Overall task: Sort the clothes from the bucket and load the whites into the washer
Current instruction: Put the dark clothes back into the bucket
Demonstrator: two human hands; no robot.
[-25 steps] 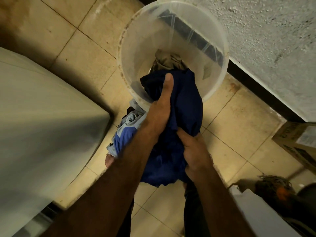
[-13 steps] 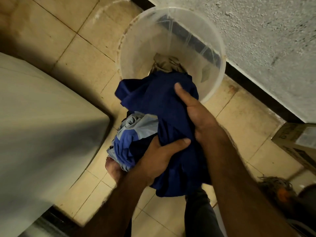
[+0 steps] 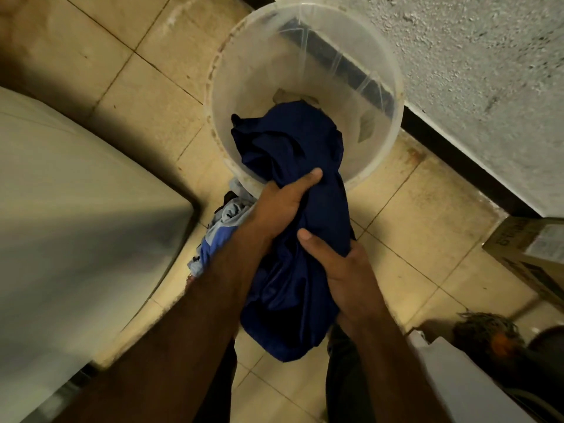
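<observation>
A dark blue garment (image 3: 293, 154) hangs bunched in front of the clear plastic bucket (image 3: 393, 96) on the tiled floor. My left hand (image 3: 280, 203) grips its upper part, thumb across the cloth. My right hand (image 3: 341, 270) clasps it lower down, from the right. A beige cloth (image 3: 290, 96) shows deep inside the bucket behind the blue one. A light blue and grey garment (image 3: 219, 230) lies on the floor under my left forearm, next to the white washer (image 3: 76, 209) at the left.
A rough white wall (image 3: 473, 71) with a black skirting runs behind the bucket. A cardboard box (image 3: 531, 254) sits at the right edge. A mop head (image 3: 485, 331) and a white object (image 3: 451, 377) occupy the lower right.
My left hand has moved up over the blue garment and my right hand has dropped below it. The garment is now gathered into a tighter bundle.
</observation>
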